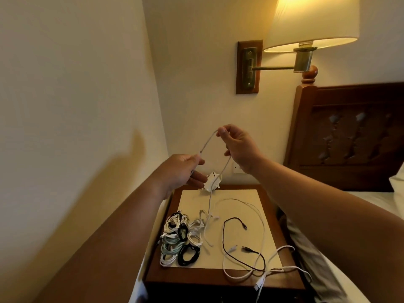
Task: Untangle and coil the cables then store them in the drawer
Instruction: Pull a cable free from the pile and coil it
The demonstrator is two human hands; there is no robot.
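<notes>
- Left hand (182, 171) raised above nightstand (196, 278), thumb and forefinger pinching pale cable (205, 143).
- Right hand (238, 147) at 1 o'clock from left, slightly higher, fingertips pinching same cable.
- Short arch of cable between the two pinches, long axis running 7 to 1 o'clock.
- Rest of its length dropping below right hand toward 6 o'clock, tail resting on nightstand top.
- Right hand nearer the hanging length; likely best placed to feed a next loop.
- Coiled bundles (179, 241) at 7 o'clock on the top.
- Loose black cable (223, 237) and loose white cable (261, 217) at 5 o'clock.
- Drawer not in view.
- No brand, label or readable writing.
</notes>
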